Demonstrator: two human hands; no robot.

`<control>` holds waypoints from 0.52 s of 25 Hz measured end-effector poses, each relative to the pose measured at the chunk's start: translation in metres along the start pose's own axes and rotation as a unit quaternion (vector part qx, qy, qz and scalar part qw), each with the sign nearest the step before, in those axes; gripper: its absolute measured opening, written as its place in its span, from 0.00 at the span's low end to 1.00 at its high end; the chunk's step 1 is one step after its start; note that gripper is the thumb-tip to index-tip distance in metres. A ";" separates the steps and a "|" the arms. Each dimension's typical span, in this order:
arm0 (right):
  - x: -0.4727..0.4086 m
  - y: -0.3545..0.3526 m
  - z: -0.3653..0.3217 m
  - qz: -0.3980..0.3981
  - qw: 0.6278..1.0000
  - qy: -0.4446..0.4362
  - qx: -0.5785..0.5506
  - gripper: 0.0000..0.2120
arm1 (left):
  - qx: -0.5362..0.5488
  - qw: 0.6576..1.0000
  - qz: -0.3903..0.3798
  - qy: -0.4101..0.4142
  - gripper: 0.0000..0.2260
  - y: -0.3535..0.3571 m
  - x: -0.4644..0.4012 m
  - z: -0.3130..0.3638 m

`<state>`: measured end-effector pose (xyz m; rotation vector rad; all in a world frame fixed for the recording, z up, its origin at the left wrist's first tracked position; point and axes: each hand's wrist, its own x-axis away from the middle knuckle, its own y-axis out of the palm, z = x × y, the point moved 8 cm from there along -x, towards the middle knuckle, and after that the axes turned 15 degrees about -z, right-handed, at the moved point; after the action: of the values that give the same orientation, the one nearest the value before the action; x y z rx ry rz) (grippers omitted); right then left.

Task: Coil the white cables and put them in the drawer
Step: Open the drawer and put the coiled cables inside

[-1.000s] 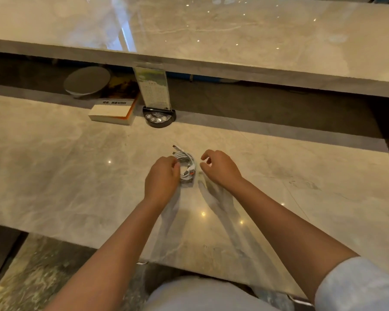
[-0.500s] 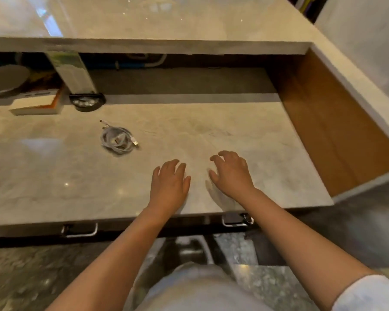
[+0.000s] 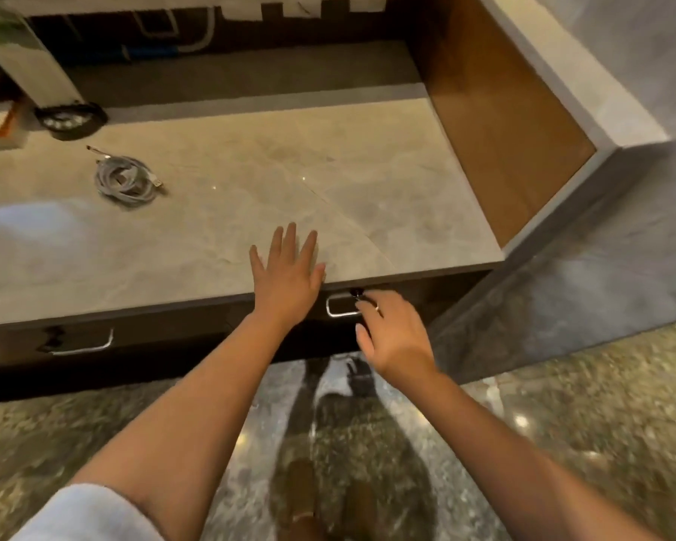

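White coiled cables (image 3: 127,182) on marble, well left of spread left fingers (image 3: 289,244); right fingers (image 3: 367,306) at drawer handle (image 3: 342,307), grip unclear.

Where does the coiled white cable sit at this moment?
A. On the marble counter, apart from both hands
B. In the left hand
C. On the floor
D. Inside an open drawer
A: the coiled white cable lies on the marble counter, well away from the left hand resting flat at the edge and the right hand by the drawer handle.
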<state>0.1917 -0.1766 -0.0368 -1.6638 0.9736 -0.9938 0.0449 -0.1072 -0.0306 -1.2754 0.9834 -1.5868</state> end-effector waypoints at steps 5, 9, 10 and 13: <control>-0.017 0.079 0.001 -0.040 0.998 0.016 0.051 0.23 | 0.007 0.999 -0.027 -0.017 0.25 0.036 -0.018 -0.020; -0.024 0.093 0.000 -0.027 0.997 0.065 0.046 0.27 | 0.008 1.000 -0.015 0.000 0.24 0.036 -0.019 -0.021; -0.024 0.098 -0.001 -0.030 0.997 0.061 0.042 0.27 | 0.008 1.000 -0.012 0.001 0.24 0.035 -0.019 -0.021; -0.025 0.116 0.008 -0.051 0.996 0.054 0.050 0.30 | 0.003 1.000 0.000 -0.001 0.24 0.036 -0.017 -0.021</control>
<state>0.1711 -0.1797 -0.1542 -1.6028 0.9021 -1.1920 0.0314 -0.1017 -0.0727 -1.2735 0.9772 -1.5864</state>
